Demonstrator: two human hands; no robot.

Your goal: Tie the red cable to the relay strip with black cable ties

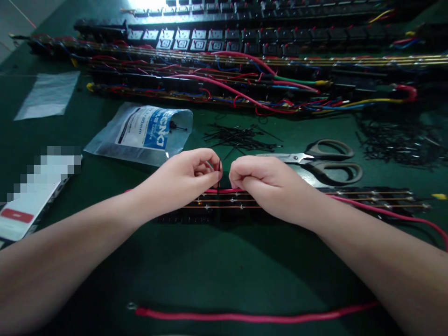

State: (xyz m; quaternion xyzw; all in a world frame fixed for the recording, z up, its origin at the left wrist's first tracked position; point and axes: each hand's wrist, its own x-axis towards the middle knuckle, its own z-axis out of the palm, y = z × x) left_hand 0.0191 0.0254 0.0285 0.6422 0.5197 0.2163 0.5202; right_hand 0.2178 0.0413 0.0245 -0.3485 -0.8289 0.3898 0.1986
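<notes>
My left hand (185, 177) is closed in a pinch on a thin black cable tie (219, 169), which stands upright between thumb and forefinger above a red cable (371, 208). Curled into a fist just to its right is my right hand (269, 184); whatever its fingers hold is hidden. Both hands hover over a long black strip (241, 215) with copper-coloured rods along its top. The red cable runs along the far side of this strip, passes behind the hands and curves away at the right.
Scissors (327, 173) lie behind my right hand, near a pile of black cable ties (241, 136). A plastic bag (140, 130), a phone (42, 191) and a clear sheet (49, 95) are at left. Wired strips (210, 88) line the back. Another red cable (245, 318) lies in front.
</notes>
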